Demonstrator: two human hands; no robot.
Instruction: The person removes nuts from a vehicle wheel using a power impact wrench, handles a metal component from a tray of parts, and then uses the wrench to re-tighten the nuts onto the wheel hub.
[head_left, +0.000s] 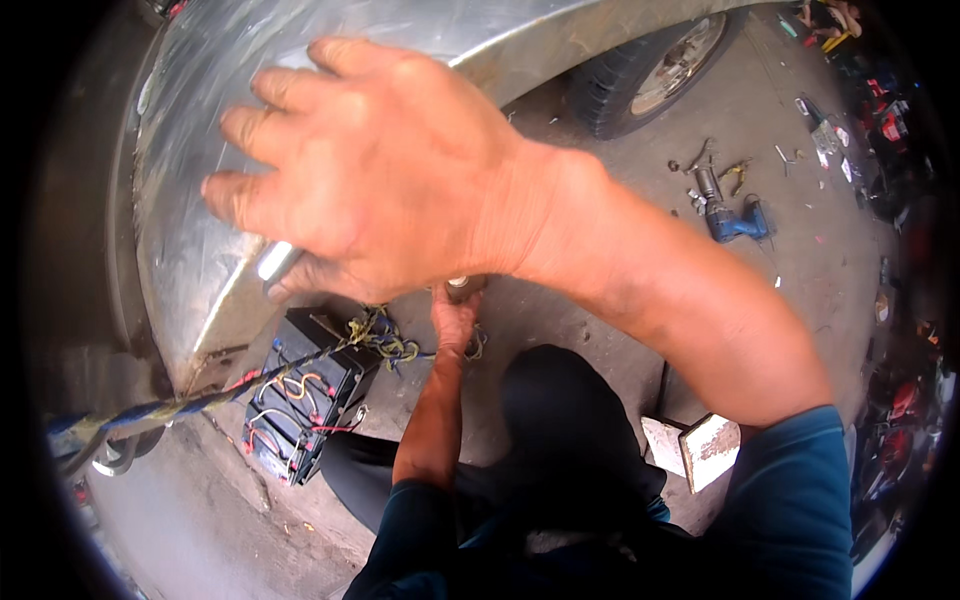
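My right hand (350, 170) reaches across, close to the camera, over a bare grey metal vehicle panel (200, 250). Its fingers are bent, and a shiny metal rod (278, 260) shows between thumb and forefinger; the rest of the rod is hidden by the hand. Lower down, below the panel's edge, my left hand (455, 318) is closed around a brownish piece with a pale round spot (460, 287). My right wrist partly covers that piece, so its kind cannot be made out.
Left of my legs sits a black battery pack (300, 410) with wires. A blue-yellow rope (240, 385) stretches past it. A blue power tool (737, 220) and pliers (738, 173) lie on the floor, near a tyre (610, 90). A worn white board (710, 447) is beside my knee.
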